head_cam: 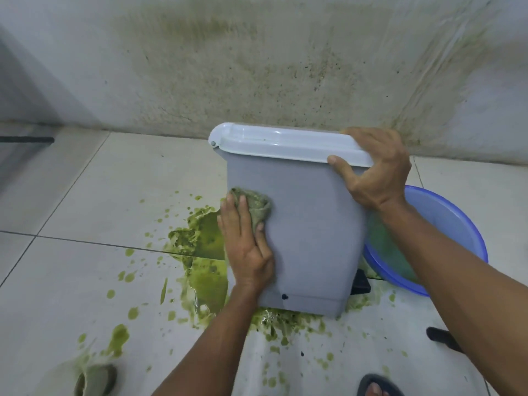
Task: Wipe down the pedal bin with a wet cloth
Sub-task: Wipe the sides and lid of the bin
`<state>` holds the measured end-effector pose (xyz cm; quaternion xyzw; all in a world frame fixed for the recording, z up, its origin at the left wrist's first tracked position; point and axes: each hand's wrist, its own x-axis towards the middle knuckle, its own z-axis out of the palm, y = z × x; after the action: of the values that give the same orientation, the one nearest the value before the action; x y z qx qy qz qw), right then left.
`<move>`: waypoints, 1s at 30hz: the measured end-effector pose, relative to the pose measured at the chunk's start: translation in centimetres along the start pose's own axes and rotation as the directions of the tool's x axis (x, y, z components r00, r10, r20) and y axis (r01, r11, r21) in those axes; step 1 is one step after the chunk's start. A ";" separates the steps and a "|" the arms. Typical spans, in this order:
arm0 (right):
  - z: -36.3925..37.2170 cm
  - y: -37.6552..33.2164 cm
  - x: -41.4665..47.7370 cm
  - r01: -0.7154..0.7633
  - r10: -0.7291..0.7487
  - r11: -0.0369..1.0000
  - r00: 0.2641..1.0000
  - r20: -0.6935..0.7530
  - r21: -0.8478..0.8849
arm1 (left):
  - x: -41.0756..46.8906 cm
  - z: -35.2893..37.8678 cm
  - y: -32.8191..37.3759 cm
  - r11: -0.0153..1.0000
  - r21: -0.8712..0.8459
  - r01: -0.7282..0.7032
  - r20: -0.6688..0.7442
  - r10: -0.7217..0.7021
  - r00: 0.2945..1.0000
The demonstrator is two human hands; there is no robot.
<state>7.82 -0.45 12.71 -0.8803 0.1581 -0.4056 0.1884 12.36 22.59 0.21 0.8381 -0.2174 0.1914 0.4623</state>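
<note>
A grey pedal bin (311, 224) with a white lid (285, 144) stands on the tiled floor, tilted toward me, its black pedal (360, 284) showing at the lower right. My left hand (247, 244) presses a wet green-stained cloth (254, 202) flat against the bin's left side, fingers straight. My right hand (374, 170) grips the lid's right corner, thumb on the front and fingers curled over the top.
Green liquid (205, 252) is spilled and splattered on the floor tiles left of and below the bin. A blue basin (445, 224) sits right behind the bin. A stained wall (257, 67) rises behind. A sandalled foot (377, 387) and another foot (95, 380) are at the bottom.
</note>
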 end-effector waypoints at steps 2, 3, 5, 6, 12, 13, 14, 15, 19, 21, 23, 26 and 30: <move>0.0 0.0 -0.1 0.002 -0.002 1.000 1.000 0.001 0.002 | -2.2 0.1 0.7 0.948 -0.130 0.290 -0.076 -0.301 0.951; 0.1 0.0 -0.1 0.002 -0.002 1.000 1.000 0.000 0.002 | -3.2 0.2 1.1 0.881 -0.197 0.431 -0.097 -0.455 0.885; 0.1 0.2 -0.2 0.006 -0.006 1.000 1.000 -0.006 0.008 | -4.8 0.1 1.6 0.679 -0.311 0.665 -0.111 -0.721 0.684; 0.1 0.2 -0.2 0.011 -0.011 1.000 1.000 -0.012 0.012 | -5.4 0.1 1.8 0.563 -0.358 0.745 -0.108 -0.817 0.566; -0.1 0.1 -0.3 0.015 -0.015 1.000 1.000 -0.012 0.004 | -3.7 1.8 4.8 0.567 -0.375 0.734 -0.176 -0.820 0.544; -0.1 0.1 -0.2 0.016 -0.016 1.000 1.000 0.000 0.001 | -2.9 2.3 5.2 0.626 -0.357 0.693 -0.198 -0.776 0.599; -0.1 0.2 -0.2 0.018 -0.018 1.000 1.000 0.009 -0.004 | -2.1 2.7 5.3 0.663 -0.344 0.664 -0.217 -0.745 0.631; -0.1 0.2 -0.1 0.019 -0.018 1.000 1.000 0.013 -0.007 | -1.6 3.0 5.0 0.683 -0.344 0.645 -0.230 -0.727 0.647; -0.3 -0.3 -0.3 0.016 -0.016 1.000 1.000 -0.004 -0.004 | -2.8 2.4 2.7 0.445 -0.448 0.776 -0.228 -0.896 0.382; -0.4 -0.3 -0.5 0.024 -0.024 1.000 1.000 -0.006 -0.010 | -4.1 2.1 2.1 0.240 -0.522 0.819 -0.206 -0.967 0.152; -0.5 -0.4 -0.5 0.032 -0.032 0.999 0.999 -0.008 -0.008 | -4.4 2.0 3.4 0.165 -0.534 0.829 -0.198 -0.978 0.067; -0.5 -0.3 -0.5 0.025 -0.025 1.000 1.000 -0.002 -0.009 | -4.1 2.6 6.5 0.265 -0.483 0.834 -0.235 -0.957 0.168; -0.5 -0.2 -0.4 0.032 -0.032 0.999 0.999 0.010 -0.010 | -2.8 3.4 7.0 0.610 -0.294 0.736 -0.236 -0.793 0.562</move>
<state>7.18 -0.21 12.81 -0.8857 0.1449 -0.4035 0.1782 6.61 16.89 1.89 0.7611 0.2376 0.0959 0.5958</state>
